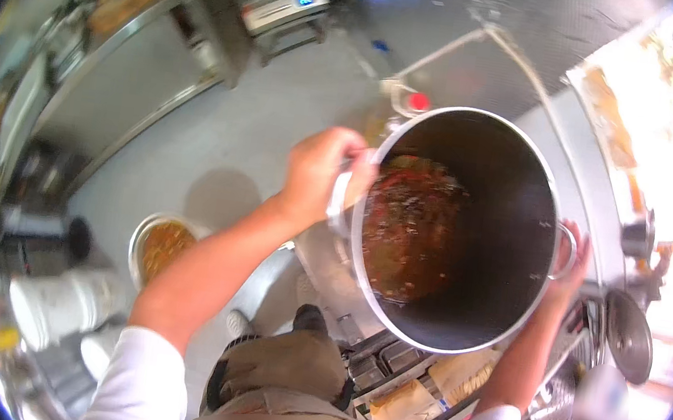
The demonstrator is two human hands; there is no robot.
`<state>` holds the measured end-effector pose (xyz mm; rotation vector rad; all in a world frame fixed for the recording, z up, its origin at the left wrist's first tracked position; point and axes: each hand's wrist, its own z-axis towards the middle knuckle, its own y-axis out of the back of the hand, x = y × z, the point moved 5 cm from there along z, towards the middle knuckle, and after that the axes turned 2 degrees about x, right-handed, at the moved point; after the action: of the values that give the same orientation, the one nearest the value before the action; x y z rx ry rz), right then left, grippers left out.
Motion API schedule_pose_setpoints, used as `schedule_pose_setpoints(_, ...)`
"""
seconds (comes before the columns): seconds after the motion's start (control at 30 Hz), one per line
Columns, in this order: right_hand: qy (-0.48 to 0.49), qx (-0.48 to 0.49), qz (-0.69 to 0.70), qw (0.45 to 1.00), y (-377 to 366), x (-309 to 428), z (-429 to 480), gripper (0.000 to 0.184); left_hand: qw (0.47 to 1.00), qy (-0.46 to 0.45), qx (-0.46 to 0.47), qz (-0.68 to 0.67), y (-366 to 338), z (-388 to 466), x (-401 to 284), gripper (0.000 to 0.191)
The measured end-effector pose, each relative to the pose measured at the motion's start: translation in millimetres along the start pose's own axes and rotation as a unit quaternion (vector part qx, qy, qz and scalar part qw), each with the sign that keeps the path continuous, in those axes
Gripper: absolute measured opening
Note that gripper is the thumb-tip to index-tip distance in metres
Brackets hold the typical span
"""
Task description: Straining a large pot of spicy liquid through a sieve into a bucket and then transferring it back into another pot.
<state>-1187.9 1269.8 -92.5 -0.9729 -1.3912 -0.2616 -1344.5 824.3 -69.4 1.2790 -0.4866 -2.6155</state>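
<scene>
Before me is a large stockpot (498,230) with a pale metal rim and dark inner walls. Reddish-brown broth (408,238) with chopped bits in it has pooled against the pot's left wall, so the pot looks tilted that way. My left hand (328,171) is closed around the left side handle. On the opposite side my right hand (570,264) has its fingers behind the metal loop handle (565,253), partly hidden by it. The pot's underside is out of sight.
A smaller pot (136,242) of orange-brown food stands at lower left, partly behind my forearm. White buckets (47,307) lie beyond it. A digital scale (285,10) sits at the top. A red cap (418,101) shows behind the rim; a round lid (628,337) leans at right.
</scene>
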Motion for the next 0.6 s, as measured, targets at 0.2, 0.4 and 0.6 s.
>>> schedule_pose_setpoints(0.2, -0.164, 0.049, -0.038, 0.984, -3, 12, -57, 0.054, 0.944, -0.234, 0.174, 0.156, 32, 16, -6, 0.028)
schedule_pose_setpoints(0.4, -0.122, -0.078, -0.145, 0.979, 29, 10, -89, 0.055, 0.937, 0.112, 0.234, 0.234, 185, -64, 108, 0.025)
schedule_pose_setpoints(0.6, 0.056, -0.115, -0.371, 0.920, 99, -23, -186, 0.041, 0.603, 0.581, 0.335, 0.431, 395, -355, 181, 0.043)
